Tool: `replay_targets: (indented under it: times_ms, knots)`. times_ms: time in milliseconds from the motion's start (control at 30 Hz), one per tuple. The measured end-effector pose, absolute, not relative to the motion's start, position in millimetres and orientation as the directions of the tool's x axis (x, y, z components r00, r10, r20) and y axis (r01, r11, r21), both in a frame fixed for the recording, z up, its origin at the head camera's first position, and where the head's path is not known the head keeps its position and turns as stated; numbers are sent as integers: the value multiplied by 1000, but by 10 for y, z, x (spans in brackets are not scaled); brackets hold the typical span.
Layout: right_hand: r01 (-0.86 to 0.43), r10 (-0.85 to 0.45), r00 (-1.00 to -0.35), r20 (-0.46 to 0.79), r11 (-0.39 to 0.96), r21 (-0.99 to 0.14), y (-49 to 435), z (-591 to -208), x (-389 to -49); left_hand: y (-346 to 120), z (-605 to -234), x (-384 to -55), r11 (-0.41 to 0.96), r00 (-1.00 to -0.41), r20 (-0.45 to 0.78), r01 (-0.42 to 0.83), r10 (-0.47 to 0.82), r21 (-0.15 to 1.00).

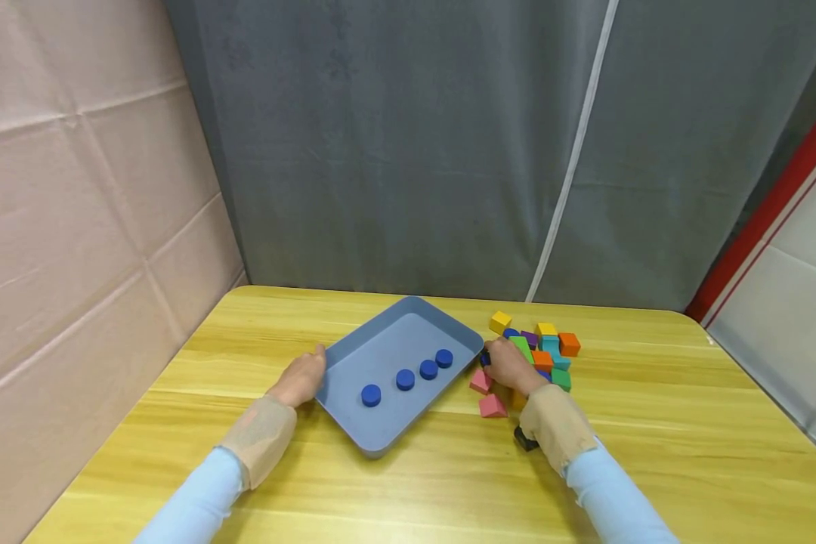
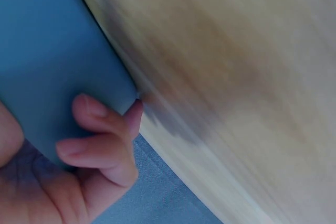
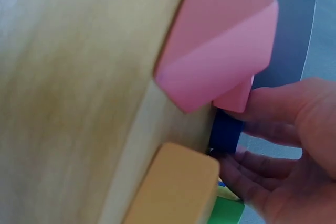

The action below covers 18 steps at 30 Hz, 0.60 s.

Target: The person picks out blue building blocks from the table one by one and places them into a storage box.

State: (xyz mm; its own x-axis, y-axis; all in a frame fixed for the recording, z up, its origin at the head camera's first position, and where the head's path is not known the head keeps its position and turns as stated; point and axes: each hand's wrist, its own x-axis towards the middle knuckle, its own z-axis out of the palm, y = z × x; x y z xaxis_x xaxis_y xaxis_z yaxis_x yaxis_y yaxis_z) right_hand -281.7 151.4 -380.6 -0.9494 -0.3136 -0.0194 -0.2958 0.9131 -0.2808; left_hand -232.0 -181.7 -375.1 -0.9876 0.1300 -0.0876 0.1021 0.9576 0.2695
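Observation:
A blue-grey tray (image 1: pixel 394 340) sits at an angle on the table with several round blue blocks (image 1: pixel 405 379) in a rough row inside. My left hand (image 1: pixel 301 378) grips its left edge; in the left wrist view, curled fingers (image 2: pixel 100 153) lie against the tray's outer wall. Just past the tray's right corner, my right hand (image 1: pixel 511 364) pinches another round blue block (image 3: pixel 226 131) between thumb and fingers, low at the table. Pink triangular blocks (image 1: pixel 493 406) lie close to that hand, which partly hides the pile behind it.
Mixed blocks pile up right of the tray, among them an orange cube (image 1: pixel 569 344), a yellow block (image 1: pixel 499 323) and a green block (image 1: pixel 561 379). A small black object (image 1: pixel 526 438) shows under the right wrist. A grey curtain (image 1: pixel 394 151) hangs behind the wooden table (image 1: pixel 659 423).

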Motion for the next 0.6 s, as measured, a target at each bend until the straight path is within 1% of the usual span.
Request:
replay_targets:
  times_ms: [167,367,600]
  knots:
    - [-295,-311,-950,-16,915,-274,1510,-3796,-2796,-1822,-3754,-2321,959,-988,-82,109,134,261]
    - [-248,-268,-963,-32,926,-284,1508,-3778,-2774,-1821,-3757,-2321,959,-988,-79,109,134,262]
    - [-236,-247,-969,5,919,-316,1515,-3792,-2745,-1819,-3758,-2322,959,-989,-70,112,134,261]
